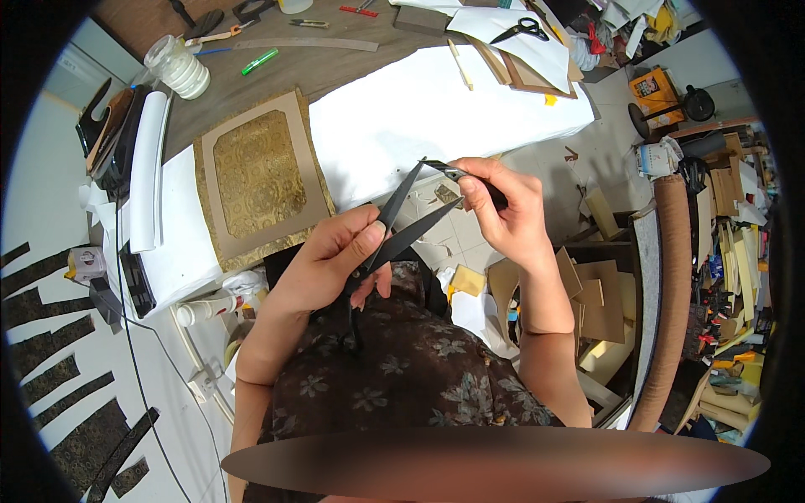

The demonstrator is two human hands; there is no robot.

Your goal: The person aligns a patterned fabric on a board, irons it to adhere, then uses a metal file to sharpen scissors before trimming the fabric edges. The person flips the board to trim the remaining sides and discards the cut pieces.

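My left hand [344, 251] grips a pair of large black scissors [411, 230] near the pivot. Their blades stand spread apart and point up and away from me, with the handles hanging toward my lap. In my right hand [507, 205] is a black-handled tool [457, 173] that looks like a utility knife. Its narrow metal front meets the tip of the left scissor blade. Left of the hands, on the table, lies a gold-brown patterned fabric piece [207, 180] with a beige frame-shaped board [312, 172] on top.
White paper [377, 109] covers part of the table [335, 63]. On it or beside it are a glass jar [180, 69], green pen [260, 61], metal ruler [310, 44] and second scissors [520, 30]. A cardboard-filled bin [599, 302] stands right. Patterned fabric strips [88, 444] hang left.
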